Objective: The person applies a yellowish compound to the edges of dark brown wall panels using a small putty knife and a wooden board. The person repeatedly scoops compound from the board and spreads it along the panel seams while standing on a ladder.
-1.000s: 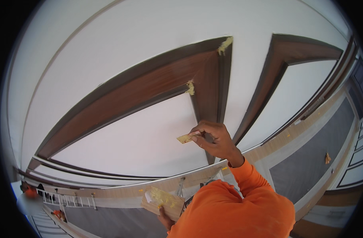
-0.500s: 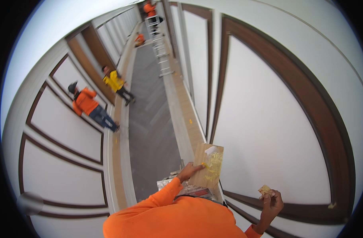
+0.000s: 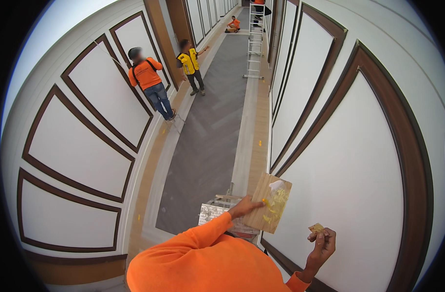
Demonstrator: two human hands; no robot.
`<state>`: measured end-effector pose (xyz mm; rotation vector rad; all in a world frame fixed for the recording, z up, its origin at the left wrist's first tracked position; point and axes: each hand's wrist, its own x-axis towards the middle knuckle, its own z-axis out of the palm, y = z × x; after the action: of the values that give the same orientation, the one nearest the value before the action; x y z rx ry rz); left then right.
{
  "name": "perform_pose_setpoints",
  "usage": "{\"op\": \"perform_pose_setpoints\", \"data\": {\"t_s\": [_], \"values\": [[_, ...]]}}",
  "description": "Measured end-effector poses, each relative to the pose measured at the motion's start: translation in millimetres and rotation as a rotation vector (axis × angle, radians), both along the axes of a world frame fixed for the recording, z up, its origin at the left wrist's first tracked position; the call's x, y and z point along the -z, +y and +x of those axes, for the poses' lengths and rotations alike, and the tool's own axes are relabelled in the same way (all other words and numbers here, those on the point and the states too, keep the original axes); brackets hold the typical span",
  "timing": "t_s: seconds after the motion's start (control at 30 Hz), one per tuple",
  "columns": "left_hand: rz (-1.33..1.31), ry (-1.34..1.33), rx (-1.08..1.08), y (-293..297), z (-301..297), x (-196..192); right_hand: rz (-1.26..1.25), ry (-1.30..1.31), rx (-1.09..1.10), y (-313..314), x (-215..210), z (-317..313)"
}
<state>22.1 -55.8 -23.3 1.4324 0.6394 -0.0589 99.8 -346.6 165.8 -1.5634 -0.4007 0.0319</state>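
Observation:
My left hand (image 3: 246,207) grips a flat wooden board (image 3: 259,190) by its left edge, the thumb lying over its face. On the board sit a white lump of paste (image 3: 277,185) and smeared yellow paste (image 3: 277,208). In my raised right hand (image 3: 323,247), pinched between thumb and fingers, is a small tan scrap (image 3: 317,228) stained with yellow; its exact kind is unclear. This hand is apart from the board, in front of the large white wall panel (image 3: 346,177) with its dark brown moulding (image 3: 411,146).
Below my left arm is a paint-spattered step platform (image 3: 213,213). A grey-floored corridor (image 3: 203,141) runs ahead. On its left stand a person in orange (image 3: 147,75) and one in a yellow vest (image 3: 189,62). Farther off are an aluminium ladder (image 3: 254,46) and a seated person (image 3: 233,24).
The view has swung left, so the corridor and people appear farther right. The board sits slightly to the right and my right hand has come nearer to it. Both holds are unchanged.

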Motion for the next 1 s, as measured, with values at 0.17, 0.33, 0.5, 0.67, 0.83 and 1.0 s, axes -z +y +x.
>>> {"op": "perform_pose_setpoints", "data": {"t_s": [0.17,0.33,0.5,0.67,0.83,1.0], "values": [[-0.026,-0.022,-0.268,21.7,-21.9,10.2,0.083,0.011,-0.044,39.6,21.1,13.7],[-0.028,0.014,-0.588,51.3,-64.4,39.0,0.199,0.380,0.022,92.4,112.1,24.6],[0.060,-0.081,-0.789,48.6,-87.7,33.0,0.011,0.285,-0.199,147.6,196.1,22.0],[0.120,-0.108,-0.833,48.4,-84.4,37.8,-0.267,0.079,-0.386,183.8,219.5,9.3],[0.223,0.009,-0.785,48.2,-81.3,25.5,-0.260,0.099,-0.360,187.9,240.9,14.0],[0.243,0.018,-0.783,49.0,-82.9,34.6,-0.119,0.282,-0.301,175.9,245.5,9.6]]}}
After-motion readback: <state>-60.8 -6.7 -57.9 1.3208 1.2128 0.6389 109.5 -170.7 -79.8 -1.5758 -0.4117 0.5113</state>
